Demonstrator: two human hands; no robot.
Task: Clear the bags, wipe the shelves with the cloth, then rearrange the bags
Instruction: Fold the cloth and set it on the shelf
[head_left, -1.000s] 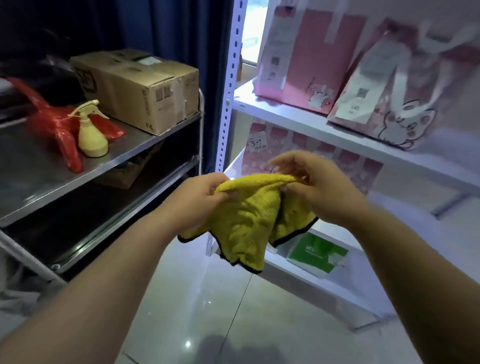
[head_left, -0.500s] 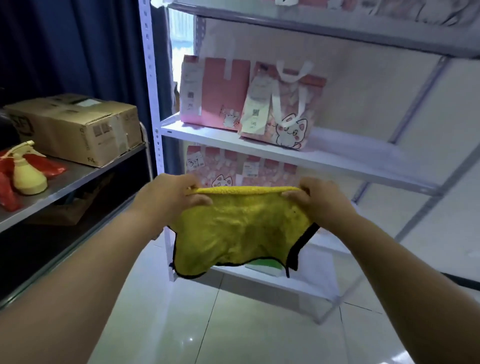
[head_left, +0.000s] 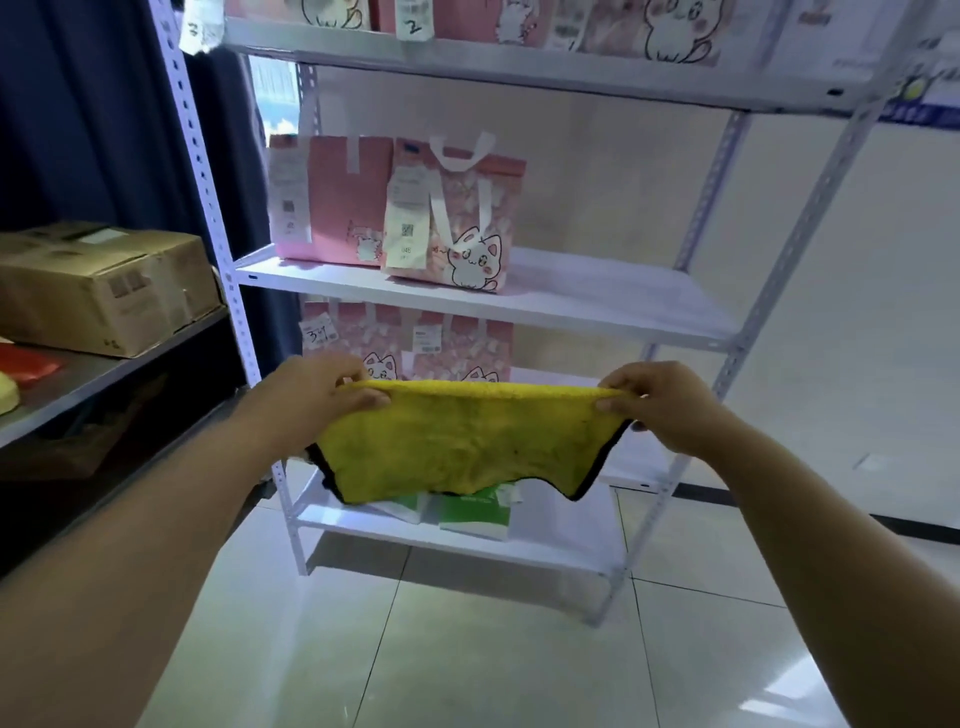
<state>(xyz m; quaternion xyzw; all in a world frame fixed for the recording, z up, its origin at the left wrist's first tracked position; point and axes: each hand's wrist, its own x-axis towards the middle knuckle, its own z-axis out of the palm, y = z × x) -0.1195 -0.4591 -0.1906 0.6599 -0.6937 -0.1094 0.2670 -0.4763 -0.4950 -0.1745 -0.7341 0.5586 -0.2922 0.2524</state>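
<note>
A yellow cloth (head_left: 467, 441) with a black hem hangs stretched wide in front of me. My left hand (head_left: 317, 397) pinches its top left corner and my right hand (head_left: 660, 402) pinches its top right corner. Behind it stands a white shelf rack (head_left: 597, 306). Two pink cat-print bags sit at the left of the middle shelf: a plain pink one (head_left: 332, 202) and one with white handles (head_left: 457, 218). More pink bags (head_left: 457, 348) stand on the shelf below, partly hidden by the cloth. Further pink bags (head_left: 519, 21) line the top shelf.
Green and white packets (head_left: 475, 512) lie on the bottom shelf. A metal cart (head_left: 104, 364) at the left carries a cardboard box (head_left: 104, 286) and a red bag (head_left: 26, 364). Dark blue curtains hang behind it. Glossy floor tiles (head_left: 467, 649) lie in front of the rack.
The cloth went from bunched between my hands to pulled out flat and wide. My hands moved apart, and my view swung right and up from the cart to face the rack.
</note>
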